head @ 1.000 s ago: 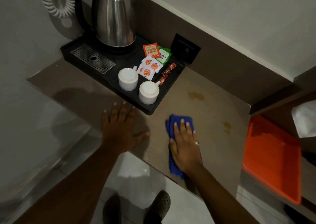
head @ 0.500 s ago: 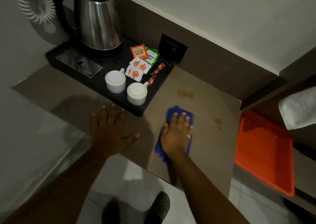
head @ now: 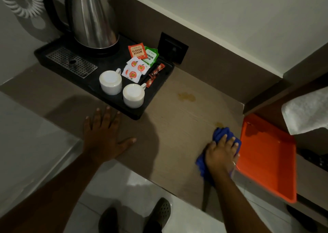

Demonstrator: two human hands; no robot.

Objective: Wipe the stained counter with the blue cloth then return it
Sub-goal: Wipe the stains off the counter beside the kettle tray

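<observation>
The brown counter (head: pixel 174 136) carries a yellowish stain (head: pixel 186 97) near its back and a smaller stain (head: pixel 219 124) by its right end. A bunched blue cloth (head: pixel 221 132) lies at that right end, its tip touching the smaller stain. My right hand (head: pixel 221 153) presses down on the cloth and covers most of it. Palm down, my left hand (head: pixel 104 135) rests flat on the counter with fingers spread, just in front of the black tray.
A black tray (head: pixel 159 88) at the back left holds a steel kettle (head: pixel 92 17), two white cups (head: pixel 111 82) and tea sachets (head: pixel 136 51). An orange tray (head: pixel 269 158) sits lower, right of the counter. A white towel (head: pixel 307 112) hangs at far right. A wall socket (head: pixel 173 48) is behind.
My right hand has slid the blue cloth to the right along the counter, from the middle to the right end by the smaller stain. The left hand stays flat in place.
</observation>
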